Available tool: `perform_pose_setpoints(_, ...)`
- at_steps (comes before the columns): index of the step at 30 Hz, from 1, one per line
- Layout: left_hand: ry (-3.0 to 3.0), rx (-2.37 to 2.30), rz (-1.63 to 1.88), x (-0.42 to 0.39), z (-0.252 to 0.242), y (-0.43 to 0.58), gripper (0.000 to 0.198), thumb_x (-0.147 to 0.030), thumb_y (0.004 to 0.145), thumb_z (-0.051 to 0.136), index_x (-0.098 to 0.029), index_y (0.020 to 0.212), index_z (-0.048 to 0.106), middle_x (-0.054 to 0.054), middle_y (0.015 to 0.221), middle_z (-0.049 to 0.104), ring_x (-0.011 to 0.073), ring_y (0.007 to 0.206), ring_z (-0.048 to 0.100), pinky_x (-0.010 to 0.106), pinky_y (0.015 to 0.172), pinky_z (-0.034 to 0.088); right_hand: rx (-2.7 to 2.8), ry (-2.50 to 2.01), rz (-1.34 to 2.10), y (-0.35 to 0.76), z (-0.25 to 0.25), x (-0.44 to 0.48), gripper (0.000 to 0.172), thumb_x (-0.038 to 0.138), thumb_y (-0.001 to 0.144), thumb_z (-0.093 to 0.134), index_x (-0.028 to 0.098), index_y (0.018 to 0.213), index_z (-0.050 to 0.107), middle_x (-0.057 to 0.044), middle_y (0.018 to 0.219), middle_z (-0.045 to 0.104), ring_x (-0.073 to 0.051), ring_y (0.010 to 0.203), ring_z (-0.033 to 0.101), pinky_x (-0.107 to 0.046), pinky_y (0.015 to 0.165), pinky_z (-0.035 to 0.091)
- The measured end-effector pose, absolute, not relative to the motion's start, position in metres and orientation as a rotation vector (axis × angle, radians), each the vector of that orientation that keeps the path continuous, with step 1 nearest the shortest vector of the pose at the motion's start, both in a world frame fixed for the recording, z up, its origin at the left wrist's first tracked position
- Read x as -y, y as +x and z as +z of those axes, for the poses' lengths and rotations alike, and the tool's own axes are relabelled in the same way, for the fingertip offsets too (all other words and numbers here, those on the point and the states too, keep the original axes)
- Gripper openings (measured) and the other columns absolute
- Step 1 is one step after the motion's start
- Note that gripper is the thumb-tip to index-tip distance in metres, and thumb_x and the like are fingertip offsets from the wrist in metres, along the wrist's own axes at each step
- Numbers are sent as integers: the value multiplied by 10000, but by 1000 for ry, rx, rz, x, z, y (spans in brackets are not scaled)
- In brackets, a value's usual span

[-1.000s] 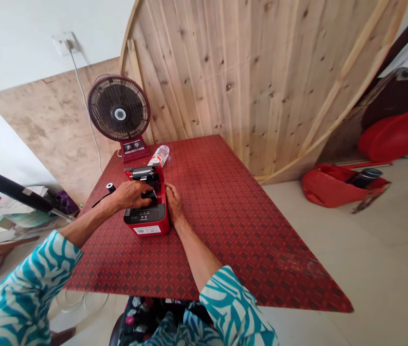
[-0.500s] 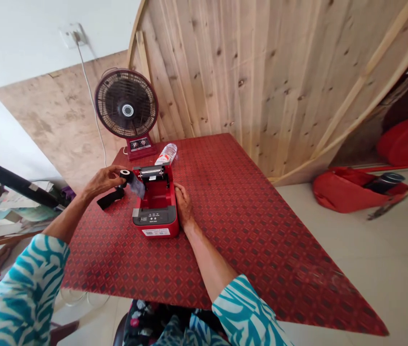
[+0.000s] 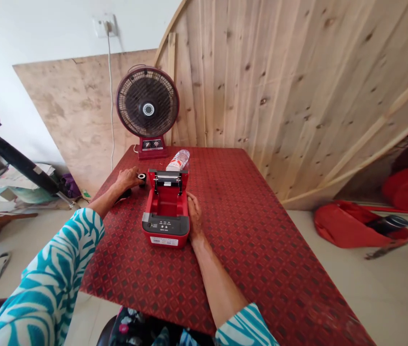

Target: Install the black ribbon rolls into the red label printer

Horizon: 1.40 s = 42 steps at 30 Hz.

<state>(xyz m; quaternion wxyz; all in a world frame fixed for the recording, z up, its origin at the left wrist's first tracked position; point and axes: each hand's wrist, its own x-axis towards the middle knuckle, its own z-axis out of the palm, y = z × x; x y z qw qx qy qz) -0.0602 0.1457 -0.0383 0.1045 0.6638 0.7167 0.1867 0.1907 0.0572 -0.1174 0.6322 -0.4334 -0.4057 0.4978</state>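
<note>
Grip's loose on both sides: the left hand [image 3: 128, 179] sits low with its fingers right up at a small black roll [image 3: 141, 179], white core showing, though you can't tell if it's pinched. The right hand [image 3: 194, 216] lies flat against the right wall of the red label printer [image 3: 166, 206]. The roll's dropped from mid-air to table level now, just left of the printer. It's glossy plastic, open on top, with a black control panel [image 3: 166, 224] and a metal roller [image 3: 168, 180] at the far end, sitting on a diamond-patterned red tabletop [image 3: 247, 250].

White wall [image 3: 45, 48], curved pine planking [image 3: 279, 96], plywood sheet [image 3: 81, 110], pale tiled floor [image 3: 377, 298]
</note>
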Motion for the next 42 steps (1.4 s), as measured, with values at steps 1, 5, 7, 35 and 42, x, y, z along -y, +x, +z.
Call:
perform_pose_setpoints(1, 1942, -2084, 590, -145, -37, -66, 325, -325, 574, 762, -199, 852, 652, 75, 893, 725, 299, 984, 638, 338, 825, 445, 924, -994, 1145, 191, -117, -57, 387, 471, 824, 484, 208, 1056, 649, -66, 1101, 697, -207, 1045, 606, -356, 934, 436)
perform_pose_setpoints(5, 1830, -1982, 794, -129, -33, -103, 420, -492, 740, 604, -168, 1002, 650, 89, 1001, 716, 221, 926, 648, 292, 776, 479, 899, -983, 1164, 190, -117, -57, 386, 481, 802, 511, 212, 1039, 653, -59, 1088, 700, -205, 1018, 612, -353, 911, 443)
perform_pose_setpoints(7, 1748, -1946, 845, -116, -33, -123, 484, -548, 738, 578, -144, 994, 654, 98, 917, 724, 209, 834, 657, 294, 711, 496, 893, -975, 1158, 190, -116, -57, 384, 483, 802, 510, 210, 1031, 652, -63, 1081, 701, -202, 1005, 615, -348, 897, 448)
perform_pose_setpoints(35, 2148, -1187, 828, -31, 15, -30, 358, -420, 734, 731, -186, 1000, 679, 51, 959, 722, 187, 867, 665, 300, 791, 522, 862, -949, 1171, 185, -114, -57, 353, 465, 812, 504, 233, 1027, 660, -24, 1037, 713, -191, 966, 626, -331, 868, 469)
perform_pose_setpoints(42, 2555, -1354, 320, -44, 19, 24, 315, -367, 782, 687, -212, 1057, 691, 44, 995, 735, 201, 867, 682, 278, 767, 505, 882, -910, 1158, 184, -122, -66, 330, 435, 810, 503, 247, 1024, 670, -14, 1070, 707, -199, 1035, 617, -353, 936, 452)
